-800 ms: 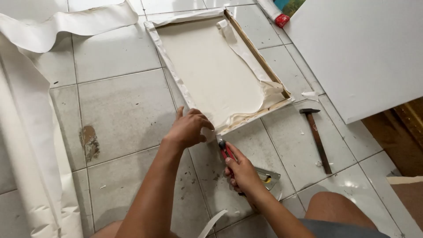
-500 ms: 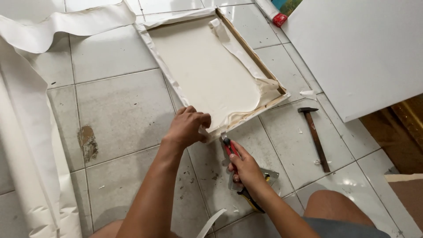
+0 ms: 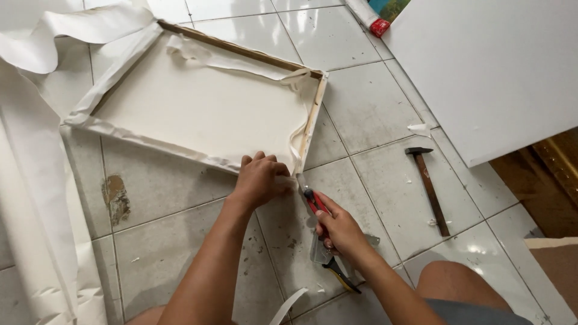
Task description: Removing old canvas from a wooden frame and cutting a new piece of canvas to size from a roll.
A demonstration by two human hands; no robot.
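Left hand (image 3: 260,179) pinches canvas (image 3: 198,108) corner (white); right hand (image 3: 338,227) grips red-handled cutter (image 3: 313,200).

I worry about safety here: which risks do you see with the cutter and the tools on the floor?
The left hand pins the canvas at the frame corner, right beside the cutter in the right hand; a slip could cut the fingers. The hammer on the tile floor could be knelt on.

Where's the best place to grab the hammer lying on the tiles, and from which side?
Probably the wooden handle of the hammer, near its lower end, coming down from above. It lies flat on the tiled floor with its dark head pointing away, and the handle end is nearest the right hand. Nothing lies against its handle.
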